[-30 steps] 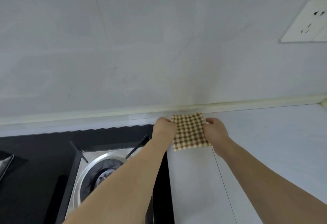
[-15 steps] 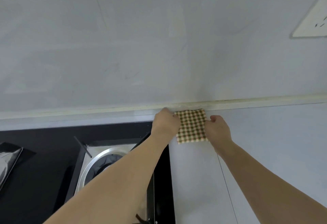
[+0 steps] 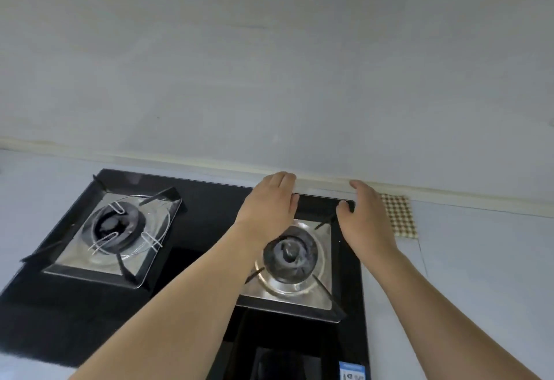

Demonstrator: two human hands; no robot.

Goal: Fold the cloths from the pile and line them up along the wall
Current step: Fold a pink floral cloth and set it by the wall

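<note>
With your left hand (image 3: 269, 199) and right hand (image 3: 364, 214) both loose and holding nothing, a careless sweep could scuff the folded cloth (image 3: 397, 214) askew at the counter's (image 3: 479, 259) back edge.

Folded checked cloth (image 3: 398, 216), flat on countertop, touching the wall's base

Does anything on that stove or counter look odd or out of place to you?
Yes: bent silver wires that look like large paper clips lie across the left burner, an odd spot for them. The folded checkered cloth lies flat by the wall. Both hands are open, holding nothing.
</note>
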